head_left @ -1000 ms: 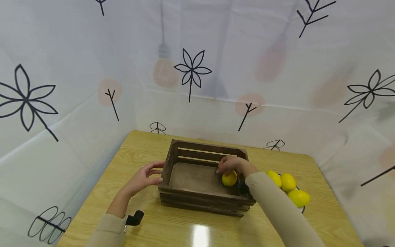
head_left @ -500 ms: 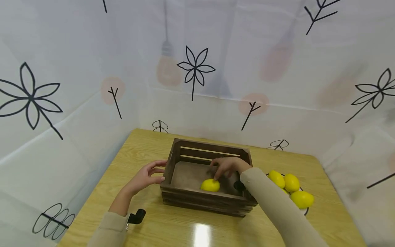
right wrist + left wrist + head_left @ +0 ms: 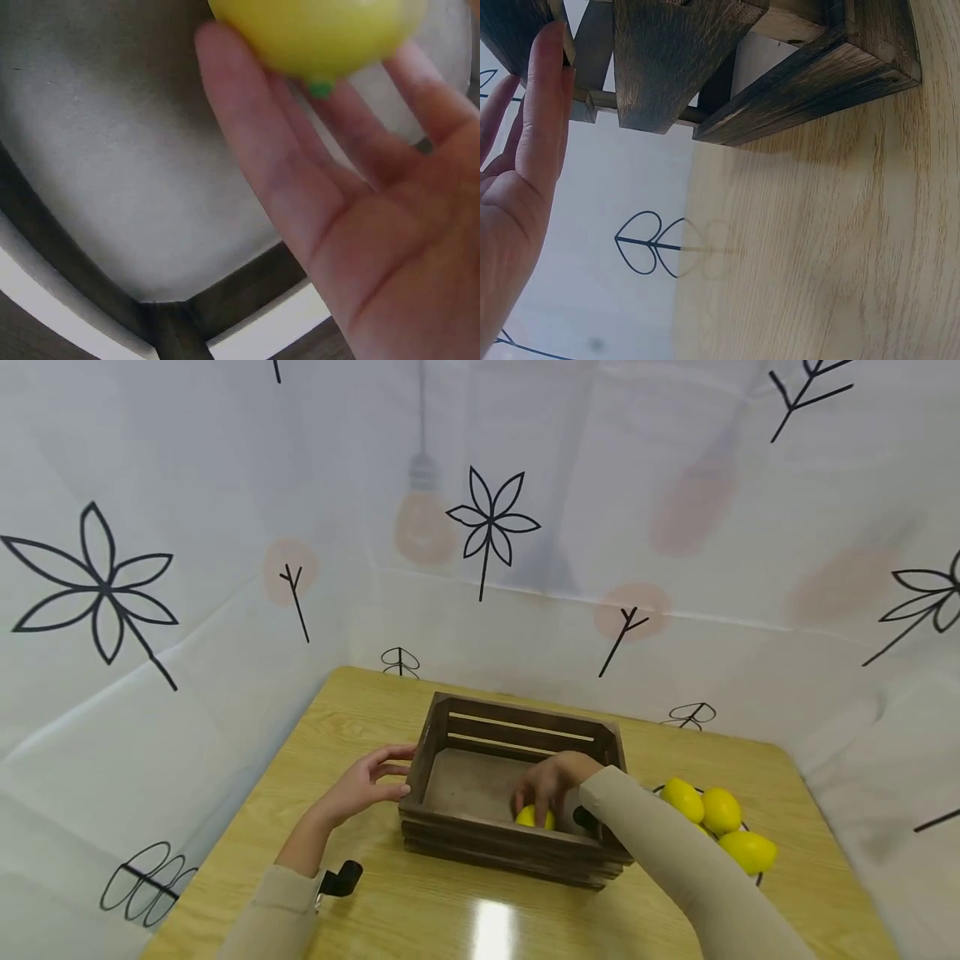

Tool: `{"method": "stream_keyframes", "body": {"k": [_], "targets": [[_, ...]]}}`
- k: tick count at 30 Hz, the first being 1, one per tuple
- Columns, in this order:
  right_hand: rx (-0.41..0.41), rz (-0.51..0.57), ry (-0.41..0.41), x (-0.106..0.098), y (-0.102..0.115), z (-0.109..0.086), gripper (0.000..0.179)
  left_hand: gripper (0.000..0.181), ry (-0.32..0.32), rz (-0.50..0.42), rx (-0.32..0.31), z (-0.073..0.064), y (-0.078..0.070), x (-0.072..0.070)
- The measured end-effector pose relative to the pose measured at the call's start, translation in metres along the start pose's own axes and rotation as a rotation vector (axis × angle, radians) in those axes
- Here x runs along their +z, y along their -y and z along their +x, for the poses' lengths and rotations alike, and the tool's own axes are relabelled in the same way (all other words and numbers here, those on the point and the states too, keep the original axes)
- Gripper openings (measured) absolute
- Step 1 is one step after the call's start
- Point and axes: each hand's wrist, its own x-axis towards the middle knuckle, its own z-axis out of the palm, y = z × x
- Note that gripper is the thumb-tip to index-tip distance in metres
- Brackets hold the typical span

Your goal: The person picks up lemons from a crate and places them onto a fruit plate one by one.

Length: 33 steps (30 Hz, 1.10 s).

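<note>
A dark wooden crate [image 3: 480,852] with slatted sides stands on the table. Inside it, near the front wall, my right hand [image 3: 553,778] reaches down with its fingertips around a yellow lemon [image 3: 527,815]. In the right wrist view, the lemon [image 3: 322,34] has a green tip and sits between the fingers, blurred and cut off at the top. My left hand [image 3: 367,783] rests its loosely extended fingers and thumb against the crate's left end. The left wrist view shows that hand's fingers [image 3: 544,112] straight along the slats.
Right of the crate, a plate [image 3: 742,827] with a dark rim bears several lemons [image 3: 722,811], partly behind the right sleeve. The wooden table [image 3: 375,910] meets a white patterned cloth [image 3: 480,635] at the back and sides.
Within the crate, the lemon first slipped left, away from the right hand. Now the right fingers are down around it, and it sits slightly further right. The left hand stays at the crate.
</note>
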Motion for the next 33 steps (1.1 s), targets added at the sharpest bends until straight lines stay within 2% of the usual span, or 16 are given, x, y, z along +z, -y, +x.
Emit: {"method": "stream_keyframes", "body": {"k": [5, 10, 16, 21, 29, 33], "targets": [[-0.08, -0.02, -0.125, -0.006, -0.002, -0.008, 0.034, 0.062, 0.007, -0.001, -0.012, 0.002, -0.001, 0.001], [-0.236, -0.066, -0.212, -0.013, -0.001, -0.018, 0.035, 0.062, 0.017, -0.002, -0.001, 0.003, -0.003, 0.003], [-0.415, -0.001, -0.332, -0.021, 0.0, -0.035, 0.039, 0.061, 0.017, 0.002, -0.005, 0.004, -0.005, 0.004], [-0.539, 0.047, -0.431, -0.02, 0.003, -0.051, 0.042, 0.059, 0.018, 0.006, -0.001, 0.001, -0.006, 0.003], [-0.631, 0.082, -0.622, -0.01, 0.01, -0.078, 0.045, 0.058, 0.016, 0.008, 0.0, -0.001, -0.004, 0.001], [-0.658, 0.097, -0.679, -0.004, 0.011, -0.09, 0.045, 0.058, 0.02, 0.006, -0.001, -0.001, -0.004, 0.0]]}}
